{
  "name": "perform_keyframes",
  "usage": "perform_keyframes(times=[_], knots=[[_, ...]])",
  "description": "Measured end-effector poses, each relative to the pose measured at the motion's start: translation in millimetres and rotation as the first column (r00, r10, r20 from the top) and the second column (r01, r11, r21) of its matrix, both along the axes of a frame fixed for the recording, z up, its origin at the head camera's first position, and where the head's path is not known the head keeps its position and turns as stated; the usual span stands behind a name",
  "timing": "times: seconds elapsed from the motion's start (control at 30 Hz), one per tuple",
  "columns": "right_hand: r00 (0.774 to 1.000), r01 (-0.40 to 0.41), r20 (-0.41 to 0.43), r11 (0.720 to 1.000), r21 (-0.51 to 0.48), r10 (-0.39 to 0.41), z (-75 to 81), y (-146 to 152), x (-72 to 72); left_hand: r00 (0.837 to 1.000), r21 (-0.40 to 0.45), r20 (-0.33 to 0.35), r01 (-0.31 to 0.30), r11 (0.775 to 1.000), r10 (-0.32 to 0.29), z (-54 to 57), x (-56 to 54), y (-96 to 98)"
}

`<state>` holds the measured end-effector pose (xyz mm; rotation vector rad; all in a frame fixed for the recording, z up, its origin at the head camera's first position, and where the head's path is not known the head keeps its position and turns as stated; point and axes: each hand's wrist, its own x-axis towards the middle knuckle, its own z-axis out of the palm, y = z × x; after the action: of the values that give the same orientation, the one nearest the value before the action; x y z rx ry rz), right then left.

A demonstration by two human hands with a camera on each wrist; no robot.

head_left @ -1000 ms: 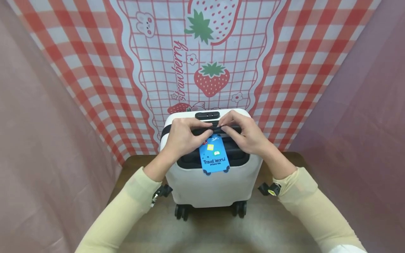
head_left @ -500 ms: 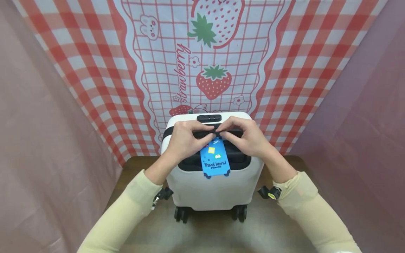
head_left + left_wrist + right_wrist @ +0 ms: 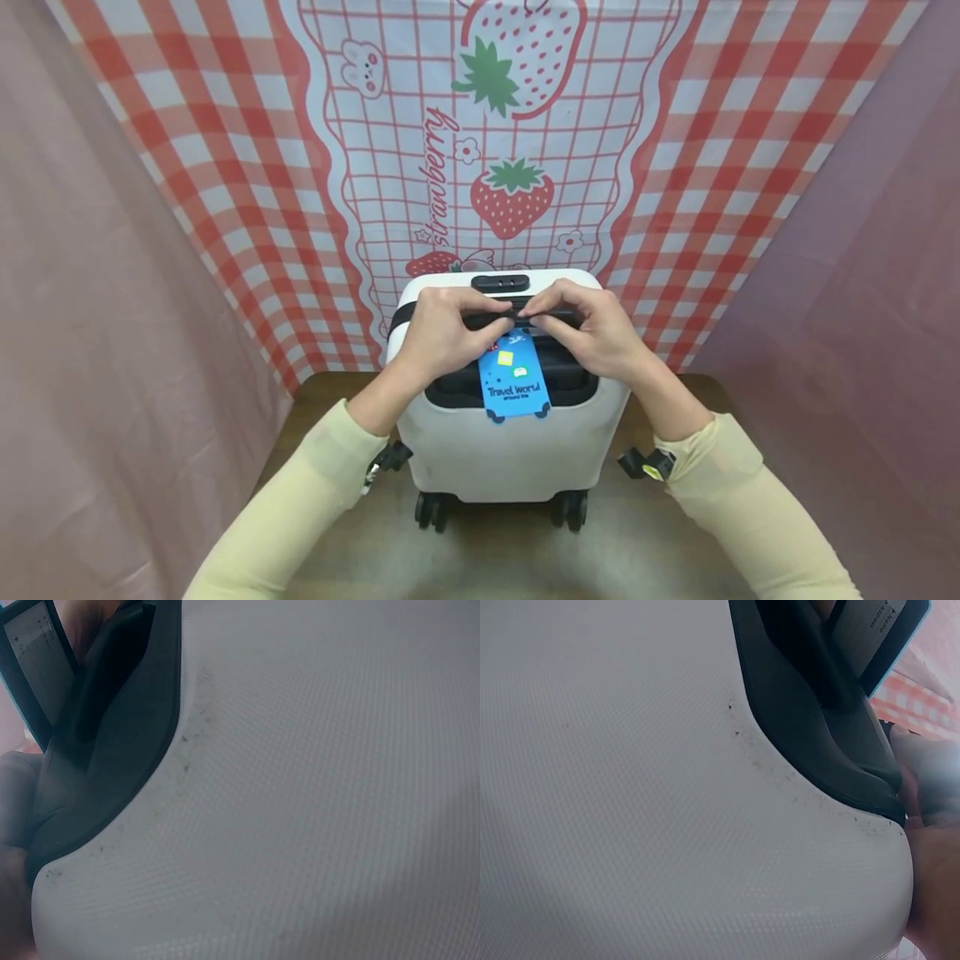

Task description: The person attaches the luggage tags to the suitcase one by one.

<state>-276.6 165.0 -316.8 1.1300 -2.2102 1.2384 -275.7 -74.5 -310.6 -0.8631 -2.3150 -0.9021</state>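
A white suitcase [image 3: 510, 454] stands upright, its black carry handle [image 3: 483, 320] on top. A blue luggage tag [image 3: 517, 387] printed "Travel World" hangs over the handle's black recess. At the tag's upper end, my left hand [image 3: 442, 332] pinches its short black strap between thumb and forefinger. Opposite it, my right hand [image 3: 592, 333] pinches the strap too, fingertips nearly meeting the left ones. The fingers hide most of the strap. In the right wrist view the back of the luggage tag [image 3: 877, 637] shows name and address lines.
The suitcase's black wheels [image 3: 431, 510] rest on a brown wooden table [image 3: 322, 400]. A black combination lock [image 3: 500, 283] sits at its far top edge. Behind hangs a red-checked strawberry cloth [image 3: 517, 200]; pink curtains [image 3: 150, 375] flank both sides.
My fingertips have drawn closer together over the strap, the right forefinger coming down toward the thumb. The head view has shifted slightly, and the tag still hangs in the same place.
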Motion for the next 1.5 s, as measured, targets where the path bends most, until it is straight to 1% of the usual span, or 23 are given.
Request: perform_keyframes(times=[0.27,0.37,0.5,0.6,0.73,0.8,0.9,0.97,1.03,1.13,1.23,1.3,1.4,1.5], knots=[[0.999,-0.05,-0.019,0.997,-0.067,0.048,-1.6,0,-1.9,1.0,-0.008,-0.011,0.011,1.0,-0.011,2.1,-5.0,-1.1],[0.998,-0.057,-0.021,0.995,-0.08,0.055,-2.8,1,-2.3,1.0,-0.006,0.002,0.017,1.0,-0.017,1.9,-5.2,-1.1],[0.998,-0.064,0.004,0.994,-0.087,0.065,-3.4,1,-1.6,0.999,0.003,0.029,0.027,1.0,-0.027,-0.6,-4.3,-1.4],[0.998,-0.063,0.024,0.994,-0.086,0.066,-2.5,2,-0.7,0.999,0.008,0.047,0.017,1.0,-0.017,-1.2,-2.8,0.0],[0.998,-0.041,0.042,0.997,-0.063,0.044,0.3,2,0.8,0.996,-0.007,0.074,-0.041,0.999,0.041,-2.1,0.1,1.2],[0.998,-0.017,0.052,0.999,-0.046,0.019,2.5,0,1.4,0.994,-0.015,0.091,-0.058,0.998,0.06,-2.1,0.5,0.8],[0.997,0.036,0.066,0.999,-0.019,-0.034,6.4,-6,1.5,0.991,-0.024,0.115,-0.063,0.998,0.065,-0.9,0.4,-1.2],[0.994,0.085,0.065,0.996,-0.014,-0.084,9.0,-12,0.9,0.99,-0.023,0.128,-0.064,0.998,0.066,0.0,0.3,-2.6],[0.989,0.142,0.047,0.99,-0.011,-0.142,11.2,-17,0.2,0.989,-0.02,0.131,-0.066,0.998,0.068,0.6,0.4,-3.8],[0.972,0.233,-0.014,0.972,-0.008,-0.234,11.1,-24,-0.5,0.99,-0.007,0.127,-0.059,0.998,0.059,0.4,0.2,-4.7],[0.958,0.276,-0.083,0.961,-0.015,-0.276,7.4,-26,0.1,0.992,0.018,0.122,-0.041,0.999,0.038,-0.7,-0.3,-4.7],[0.956,0.266,-0.124,0.964,-0.014,-0.265,4.7,-25,0.9,0.993,0.029,0.117,-0.037,0.999,0.034,-1.6,-0.4,-5.0],[0.961,0.215,-0.178,0.977,-0.004,-0.213,2.3,-24,1.6,0.994,0.037,0.107,-0.038,0.999,0.033,-2.3,-0.3,-5.8],[0.96,0.182,-0.219,0.983,0.015,-0.175,1.4,-23,2.3,0.995,0.039,0.093,-0.031,0.999,0.027,-1.6,-0.1,-6.1]])
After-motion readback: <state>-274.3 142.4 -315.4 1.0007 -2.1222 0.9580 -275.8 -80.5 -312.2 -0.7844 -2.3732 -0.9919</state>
